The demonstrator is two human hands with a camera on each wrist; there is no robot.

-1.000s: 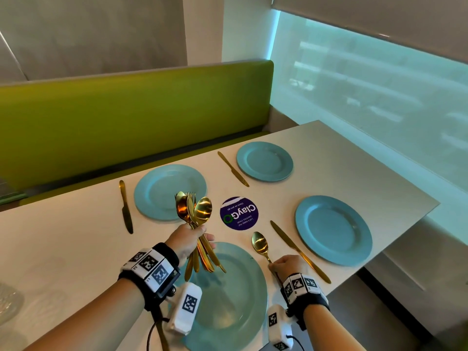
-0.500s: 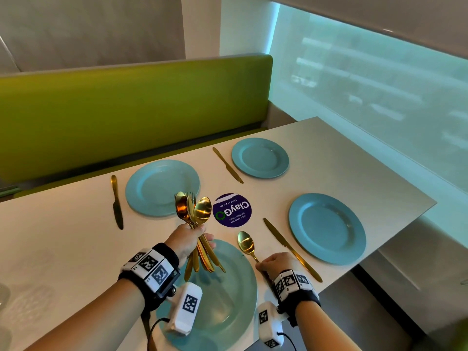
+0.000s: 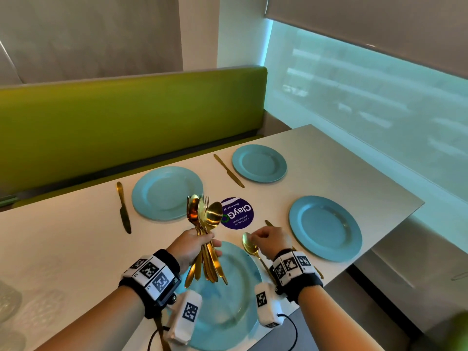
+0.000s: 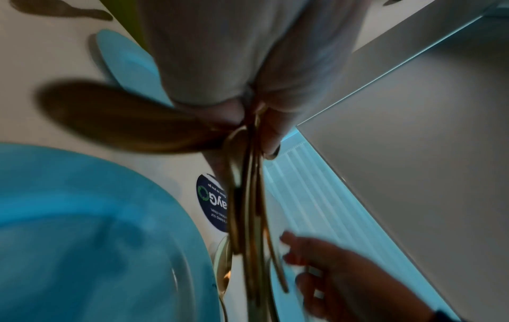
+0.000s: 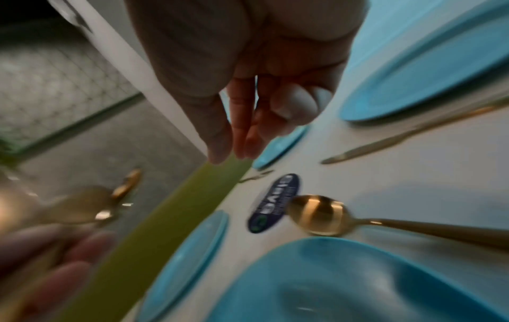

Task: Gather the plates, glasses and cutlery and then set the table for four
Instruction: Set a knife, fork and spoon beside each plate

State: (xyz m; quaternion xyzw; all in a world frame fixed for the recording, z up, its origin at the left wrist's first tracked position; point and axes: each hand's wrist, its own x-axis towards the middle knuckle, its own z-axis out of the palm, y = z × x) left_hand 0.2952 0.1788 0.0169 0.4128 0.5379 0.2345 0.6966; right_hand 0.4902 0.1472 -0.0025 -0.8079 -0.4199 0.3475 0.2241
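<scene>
Now the left hand grips the gold cutlery bundle; the empty, loosely curled right hand should draw one spoon cleanly, without loosening the rest

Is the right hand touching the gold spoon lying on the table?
Apart. The right wrist view shows the right hand lifted, empty, above the gold spoon.

White table: plates, knives, spoon, sticker
</scene>
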